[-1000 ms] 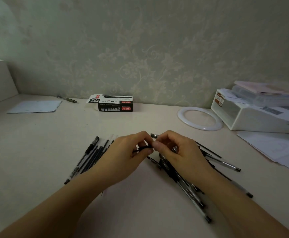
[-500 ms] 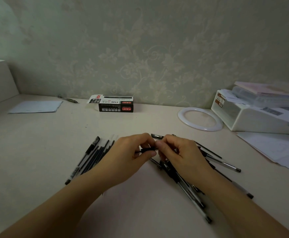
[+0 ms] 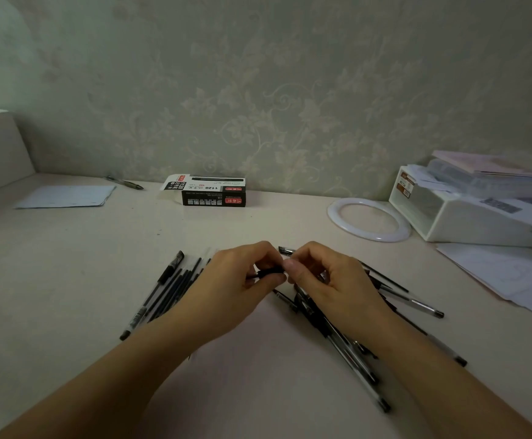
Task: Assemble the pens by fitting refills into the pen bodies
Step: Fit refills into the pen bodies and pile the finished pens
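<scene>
My left hand (image 3: 236,289) and my right hand (image 3: 331,283) meet over the middle of the desk, both pinching one short black pen part (image 3: 269,273) between their fingertips. Most of that pen is hidden inside my hands. To the left lies a row of dark refills (image 3: 176,286) with one capped pen (image 3: 155,293) beside them. Under and to the right of my right hand spreads a loose pile of clear pen bodies with black caps (image 3: 353,353).
A black pen box (image 3: 214,193) stands at the back by the wall. A white ring (image 3: 369,218) and a white tray of papers (image 3: 467,213) sit back right, loose sheets (image 3: 511,274) at right. A paper sheet (image 3: 68,196) and a lone pen (image 3: 125,182) lie back left.
Both hands stay together on the same pen part with only small finger shifts; the piles on the desk have not moved.
</scene>
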Available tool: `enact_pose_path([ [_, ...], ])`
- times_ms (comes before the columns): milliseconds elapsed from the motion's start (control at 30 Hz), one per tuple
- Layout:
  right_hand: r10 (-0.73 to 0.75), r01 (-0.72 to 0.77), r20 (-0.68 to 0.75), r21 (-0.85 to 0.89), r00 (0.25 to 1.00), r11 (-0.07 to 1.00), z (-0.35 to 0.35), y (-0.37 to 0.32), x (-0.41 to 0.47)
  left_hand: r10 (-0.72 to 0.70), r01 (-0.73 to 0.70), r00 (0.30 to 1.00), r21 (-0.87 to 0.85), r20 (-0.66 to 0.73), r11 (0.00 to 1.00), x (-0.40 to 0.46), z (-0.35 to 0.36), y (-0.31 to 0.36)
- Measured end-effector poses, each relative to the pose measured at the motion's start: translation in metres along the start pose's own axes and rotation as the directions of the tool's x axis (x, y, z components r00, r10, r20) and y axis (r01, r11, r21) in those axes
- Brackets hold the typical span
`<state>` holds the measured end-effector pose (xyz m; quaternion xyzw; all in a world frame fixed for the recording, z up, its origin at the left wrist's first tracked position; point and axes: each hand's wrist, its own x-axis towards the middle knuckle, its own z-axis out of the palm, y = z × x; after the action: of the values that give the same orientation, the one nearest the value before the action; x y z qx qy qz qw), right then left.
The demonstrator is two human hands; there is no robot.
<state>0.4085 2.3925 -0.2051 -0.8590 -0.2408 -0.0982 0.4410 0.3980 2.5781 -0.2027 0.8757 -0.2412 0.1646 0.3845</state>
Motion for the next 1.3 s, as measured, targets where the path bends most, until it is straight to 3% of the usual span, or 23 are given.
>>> enact_pose_path([
  [133, -0.043, 0.043, -0.002, 0.005, 0.999, 0.999, -0.002, 0.0, 0.0, 0.008, -0.008, 1.0, 0.0, 0.02, 1.0, 0.0, 0.0, -0.001],
  [567, 0.083, -0.078, -0.042, 0.112, 0.996, 0.991, 0.002, 0.001, 0.0, 0.069, -0.061, 0.994, 0.086, -0.087, 0.994, 0.002, -0.006, 0.002],
  [633, 0.076, -0.077, -0.081, -0.006, 0.994, 0.997, 0.003, 0.003, 0.0, 0.028, -0.017, 0.995, 0.118, -0.095, 0.993, 0.002, -0.005, 0.0],
  [700, 0.065, -0.086, -0.084, -0.272, 0.994, 0.959, 0.005, 0.005, 0.0, -0.029, 0.043, 0.995, 0.143, -0.095, 0.989, 0.002, -0.005, -0.004],
  [767, 0.048, -0.049, -0.015, -0.517, 0.999, 0.854, 0.008, 0.006, -0.002, -0.08, 0.095, 0.992, 0.16, -0.096, 0.982, 0.002, -0.006, -0.008],
  [833, 0.048, -0.005, 0.058, -0.583, 0.997, 0.812, 0.012, 0.006, -0.004, -0.106, 0.12, 0.99, 0.173, -0.091, 0.978, 0.002, -0.007, -0.011],
  [1000, -0.038, 0.038, 0.01, -0.485, 0.999, 0.874, 0.014, 0.002, -0.001, -0.13, 0.14, 0.989, 0.179, -0.069, 0.974, 0.002, -0.008, -0.013],
  [1167, -0.008, -0.017, -0.2, -0.124, 0.98, 0.992, 0.003, 0.002, -0.001, -0.144, 0.154, 0.987, 0.176, -0.067, 0.972, 0.003, -0.01, -0.014],
  [1300, 0.052, -0.049, -0.17, 0.017, 0.984, 0.999, 0.002, 0.003, 0.0, -0.116, 0.12, 0.993, 0.138, -0.035, 0.983, 0.003, -0.009, -0.014],
])
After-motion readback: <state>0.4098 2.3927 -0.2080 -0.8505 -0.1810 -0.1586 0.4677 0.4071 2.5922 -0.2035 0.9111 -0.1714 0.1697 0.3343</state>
